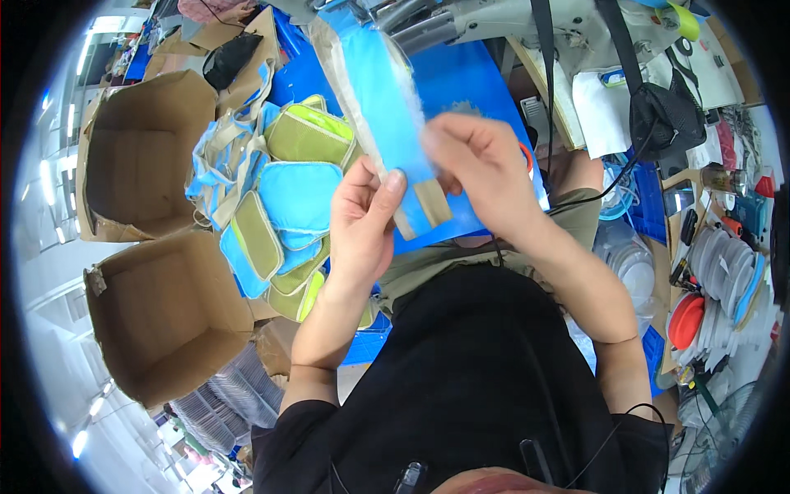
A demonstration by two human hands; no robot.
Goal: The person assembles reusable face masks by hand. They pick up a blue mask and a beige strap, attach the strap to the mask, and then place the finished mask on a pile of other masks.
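My left hand [366, 216] pinches the near part of a blue fabric strip [381, 90] with beige edging, its thumb lying on top. The strip stretches away toward the sewing machine [485, 20], and a tan patch crosses its near end. My right hand [485, 169] is at the strip's right edge, its fingers curled and smeared by motion, so I cannot make out whether they grip the cloth. Left of my left hand lies a pile of sewn pads, among them a blue pad [300, 196] and an olive-green pad [309, 136].
Two cardboard boxes, a far one [148, 156] and a nearer one [169, 317], stand open on the left. Blue-and-beige straps [234, 160] lie beside the pads. A black pouch [668, 119] hangs at the right, above stacked discs [720, 272]. The tabletop [485, 82] is blue.
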